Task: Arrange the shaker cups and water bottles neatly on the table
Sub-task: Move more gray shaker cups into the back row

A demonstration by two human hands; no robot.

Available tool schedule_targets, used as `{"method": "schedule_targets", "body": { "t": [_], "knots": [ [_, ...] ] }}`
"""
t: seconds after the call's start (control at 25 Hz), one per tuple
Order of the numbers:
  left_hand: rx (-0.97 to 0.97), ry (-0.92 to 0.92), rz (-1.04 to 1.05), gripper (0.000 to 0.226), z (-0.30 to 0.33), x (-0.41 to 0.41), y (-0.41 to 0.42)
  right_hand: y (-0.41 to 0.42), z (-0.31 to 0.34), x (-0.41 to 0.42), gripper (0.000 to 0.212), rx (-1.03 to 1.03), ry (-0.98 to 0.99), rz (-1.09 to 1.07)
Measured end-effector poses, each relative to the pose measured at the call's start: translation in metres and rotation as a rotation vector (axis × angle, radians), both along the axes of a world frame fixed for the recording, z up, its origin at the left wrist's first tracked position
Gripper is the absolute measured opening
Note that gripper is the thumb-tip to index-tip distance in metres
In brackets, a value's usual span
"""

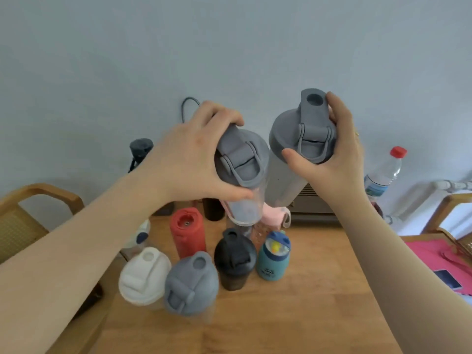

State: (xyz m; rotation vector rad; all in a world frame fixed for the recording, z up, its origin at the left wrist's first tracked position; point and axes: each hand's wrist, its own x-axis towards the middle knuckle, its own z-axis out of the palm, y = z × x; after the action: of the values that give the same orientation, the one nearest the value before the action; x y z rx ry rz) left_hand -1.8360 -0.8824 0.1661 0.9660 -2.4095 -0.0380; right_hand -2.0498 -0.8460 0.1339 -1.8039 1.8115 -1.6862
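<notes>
My left hand [189, 154] grips the grey lid of a clear shaker cup [242, 175] held in the air above the table. My right hand [332, 154] grips the grey lid of a grey shaker cup [283, 175] beside it, also lifted. Below on the wooden table [306, 302] stand a white-lidded shaker [144, 275], a grey-lidded shaker [191, 284], a black shaker [235, 259], a red bottle [187, 232], a teal bottle with a blue lid [273, 256] and a pink bottle [270, 218], partly hidden by the lifted cups.
A clear plastic bottle with a red cap [383, 172] stands at the far right. A dark bottle [140, 152] stands at the back left near a wooden chair [38, 198]. A pink mat [434, 256] lies at the right. A wall is behind the table.
</notes>
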Motion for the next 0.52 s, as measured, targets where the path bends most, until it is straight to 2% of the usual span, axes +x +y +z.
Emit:
{"method": "schedule_targets", "body": {
  "t": [0.32,0.52],
  "knots": [
    [-0.004,-0.085,0.128,0.090,0.004,0.101,-0.088,-0.071,0.001,0.087,0.080,0.077,-0.207,0.127],
    [0.083,-0.187,0.107,0.089,-0.025,0.157,-0.124,-0.110,-0.031,0.136,0.082,0.236,-0.188,0.165]
  ]
}}
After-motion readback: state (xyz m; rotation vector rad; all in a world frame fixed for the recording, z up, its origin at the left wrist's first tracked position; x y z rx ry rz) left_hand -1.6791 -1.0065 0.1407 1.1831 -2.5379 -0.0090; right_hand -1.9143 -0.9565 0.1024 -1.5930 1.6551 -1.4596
